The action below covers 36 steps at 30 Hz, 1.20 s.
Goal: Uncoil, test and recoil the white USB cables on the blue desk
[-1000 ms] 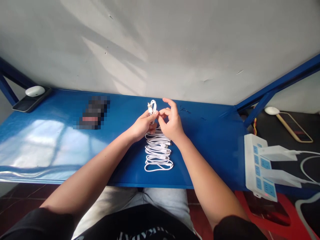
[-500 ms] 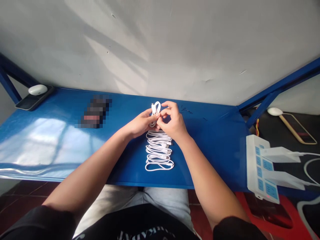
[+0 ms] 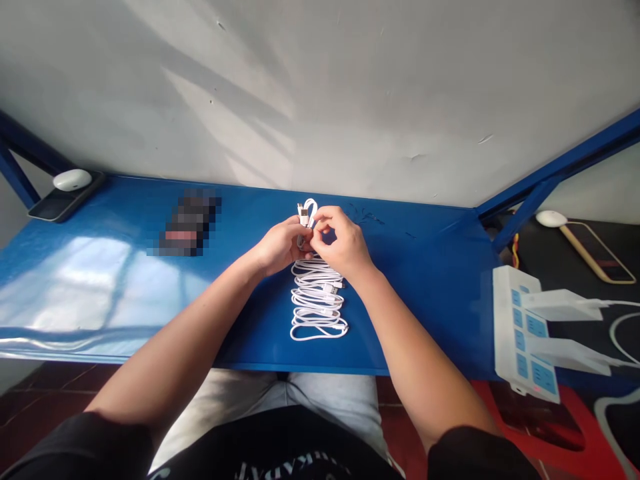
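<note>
My left hand (image 3: pixel 283 247) is closed around a white USB cable (image 3: pixel 306 215), with a small plug end and a narrow loop standing above the fingers. My right hand (image 3: pixel 340 243) pinches the same cable beside the left fingertips. Just below both hands, a long bundle of white cable coils (image 3: pixel 317 300) lies on the blue metal table (image 3: pixel 410 300), with several connectors among the loops. The bundle's top is partly hidden by my hands.
A pixelated object (image 3: pixel 187 223) lies left of my hands. A white mouse (image 3: pixel 73 179) rests on a dark pad at the far left. A white power strip (image 3: pixel 520 333) with two plugged-in chargers sits at the right, beyond the table's edge. Blue frame struts rise at both table ends.
My right fingers have closed in on the cable next to the left hand, and the two hands are nearer together. The coil bundle has not visibly moved.
</note>
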Available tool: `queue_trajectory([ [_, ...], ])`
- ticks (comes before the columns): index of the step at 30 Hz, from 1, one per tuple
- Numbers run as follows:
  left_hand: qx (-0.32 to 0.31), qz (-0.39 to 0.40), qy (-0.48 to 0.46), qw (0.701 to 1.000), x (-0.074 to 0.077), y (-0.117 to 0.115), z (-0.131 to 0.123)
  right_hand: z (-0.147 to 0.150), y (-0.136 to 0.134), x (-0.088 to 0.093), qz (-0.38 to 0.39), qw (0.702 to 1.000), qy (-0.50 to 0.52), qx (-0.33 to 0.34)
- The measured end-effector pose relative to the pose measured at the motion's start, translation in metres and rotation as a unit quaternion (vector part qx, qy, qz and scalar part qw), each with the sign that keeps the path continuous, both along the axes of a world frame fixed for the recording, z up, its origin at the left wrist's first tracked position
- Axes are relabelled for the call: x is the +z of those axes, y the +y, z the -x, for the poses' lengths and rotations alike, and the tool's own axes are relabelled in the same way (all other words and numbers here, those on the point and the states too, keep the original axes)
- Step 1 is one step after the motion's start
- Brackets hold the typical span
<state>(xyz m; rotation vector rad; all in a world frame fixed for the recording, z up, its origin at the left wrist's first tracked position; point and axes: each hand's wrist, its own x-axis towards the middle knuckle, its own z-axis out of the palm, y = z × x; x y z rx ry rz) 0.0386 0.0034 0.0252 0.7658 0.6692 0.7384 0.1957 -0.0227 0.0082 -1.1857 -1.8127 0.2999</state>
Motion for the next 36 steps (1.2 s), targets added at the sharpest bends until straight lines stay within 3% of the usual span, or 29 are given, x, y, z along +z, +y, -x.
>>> queue_trajectory([
  [4,-0.004,0.018,-0.036,0.999,-0.001,0.001,-0.001,-0.001,0.000,0.001,-0.031,0.999,-0.002,-0.011],
  [10,-0.036,-0.043,-0.072,0.996,-0.004,-0.001,0.001,-0.004,-0.001,0.002,-0.031,0.999,0.034,-0.026],
  [19,-0.030,-0.059,-0.052,0.996,-0.012,0.004,0.001,-0.005,0.002,-0.006,0.153,0.969,0.192,-0.021],
  [26,-0.061,-0.057,-0.038,0.996,-0.006,0.002,0.006,-0.006,0.003,-0.003,0.219,0.941,0.257,0.013],
  [36,-0.080,-0.030,-0.062,0.994,-0.004,0.004,0.007,-0.001,0.000,-0.002,0.178,0.961,0.211,0.006],
])
